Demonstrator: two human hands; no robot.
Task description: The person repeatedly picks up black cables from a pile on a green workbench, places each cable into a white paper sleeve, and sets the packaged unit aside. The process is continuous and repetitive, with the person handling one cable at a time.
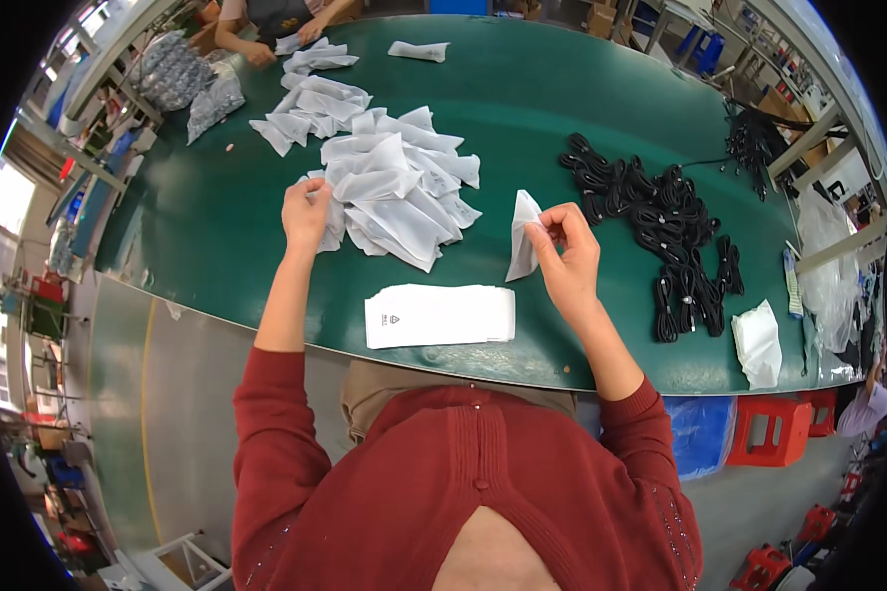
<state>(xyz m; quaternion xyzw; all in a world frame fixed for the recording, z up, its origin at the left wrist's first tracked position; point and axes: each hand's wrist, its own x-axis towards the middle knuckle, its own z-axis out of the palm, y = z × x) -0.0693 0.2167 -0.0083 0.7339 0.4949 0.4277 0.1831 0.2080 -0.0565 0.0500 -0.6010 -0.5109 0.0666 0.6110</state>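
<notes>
Between the fingers of my right hand point(570, 251) is a thin white pouch point(523, 236), pinched by its side and held upright over the green table. My left hand point(306, 212) is at the left edge of a heap of filled white pouches point(394, 182), its thumb and fingers closed on a pouch there. A neat stack of flat white pouches point(442, 316) with a small dark print lies in front of me at the table's near edge. Right of my right hand are several coiled black cables point(665, 222).
More white pouches point(320, 103) trail toward a co-worker's hands point(286, 39) at the far side. Clear bags of parts point(172, 74) sit far left. A crumpled white bag point(757, 345) lies near right, above red stools point(767, 431). A metal frame point(838, 251) stands along the right side.
</notes>
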